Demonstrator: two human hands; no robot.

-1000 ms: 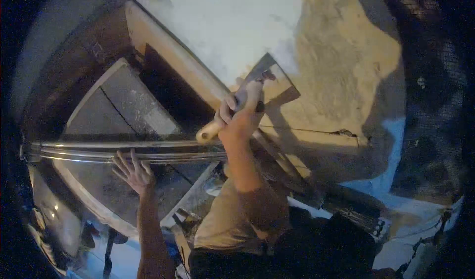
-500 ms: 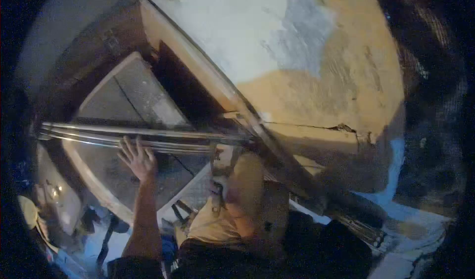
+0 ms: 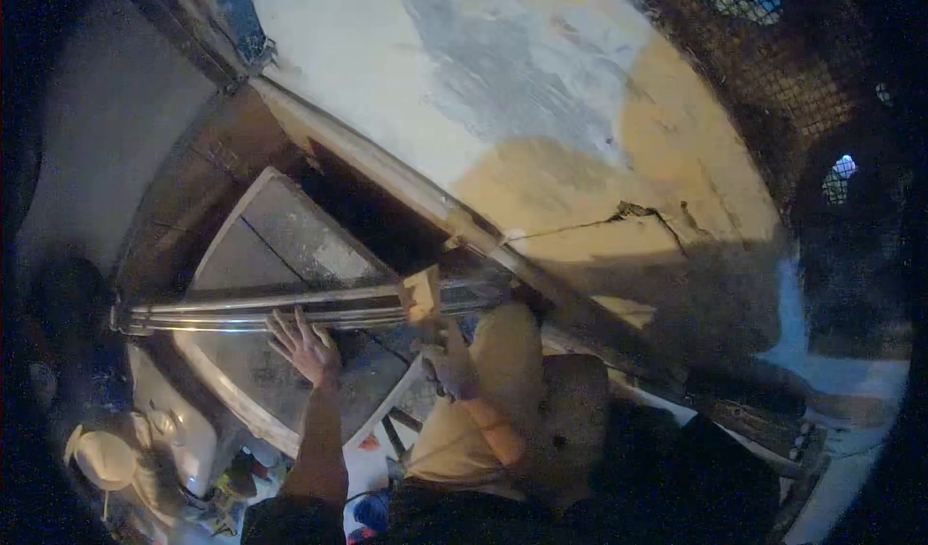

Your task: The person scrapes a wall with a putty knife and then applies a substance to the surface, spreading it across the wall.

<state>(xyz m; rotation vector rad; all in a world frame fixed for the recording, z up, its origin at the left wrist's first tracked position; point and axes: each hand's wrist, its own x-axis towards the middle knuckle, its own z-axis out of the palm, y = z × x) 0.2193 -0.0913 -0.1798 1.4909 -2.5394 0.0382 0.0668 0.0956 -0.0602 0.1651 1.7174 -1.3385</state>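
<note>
Several long shiny metal strips (image 3: 232,318) run side by side across a grey table (image 3: 290,241). My left hand (image 3: 307,350) rests with spread fingers at the lower edge of the strips. To its right, my right hand (image 3: 449,359) is closed round the lower end of a small tan piece (image 3: 421,294), whose material I cannot make out. That piece stands against the right part of the strips. The right ends of the strips lie in shadow near my knee (image 3: 509,347).
A worn white and yellow wall (image 3: 541,187) rises beyond a wooden ledge (image 3: 387,183). A pale round object (image 3: 104,460) and a shiny curved one (image 3: 179,434) are at the lower left. Mesh (image 3: 793,71) hangs at the upper right.
The view has shifted, so table and strips appear lower and further right. The tan piece in my right hand now stands higher over the strips. My left hand stays spread beside them.
</note>
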